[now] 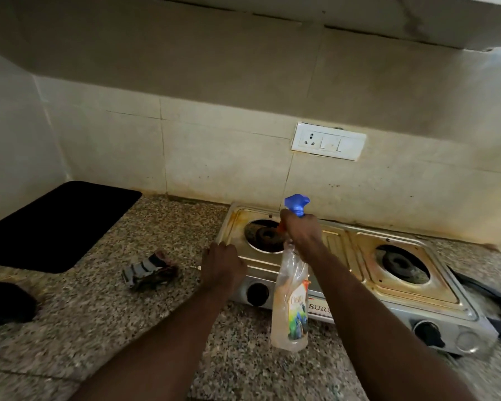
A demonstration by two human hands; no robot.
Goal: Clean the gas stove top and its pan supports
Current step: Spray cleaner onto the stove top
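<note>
My right grip (301, 231) clamps the spray bottle (290, 302) over the stove (411, 303) front edge. Left grip (222, 266) sits at its left edge, and I can't tell if it's closed.

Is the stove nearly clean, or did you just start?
Just started. Done: no pan supports sit on either burner. In hand: the right hand grips a clear plastic spray bottle with a blue trigger above the left burner; the left hand rests on a corner of the steel two-burner gas stove. Left: brown stains cover its top, and the striped cloth lies untouched on the speckled counter.
</note>
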